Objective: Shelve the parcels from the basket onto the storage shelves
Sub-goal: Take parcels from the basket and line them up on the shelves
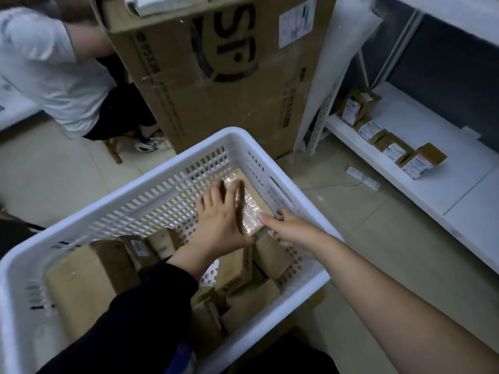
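A white slotted plastic basket (pixel 162 168) fills the lower middle of the view and holds several brown cardboard parcels (pixel 81 279). Against its far right wall leans a taped brown parcel (pixel 249 209). My left hand (pixel 218 220) grips this parcel from the left, fingers curled over its top edge. My right hand (pixel 289 228) holds its near right corner, thumb on the taped face and fingers behind. The low white storage shelf (pixel 421 163) at the right carries several small labelled parcels (pixel 424 160) in a row.
A tall cardboard carton (pixel 216 76) stands just behind the basket. A seated person in a white shirt (pixel 46 71) is at the far left. A white power strip (pixel 363 178) lies on the tiled floor between basket and shelf.
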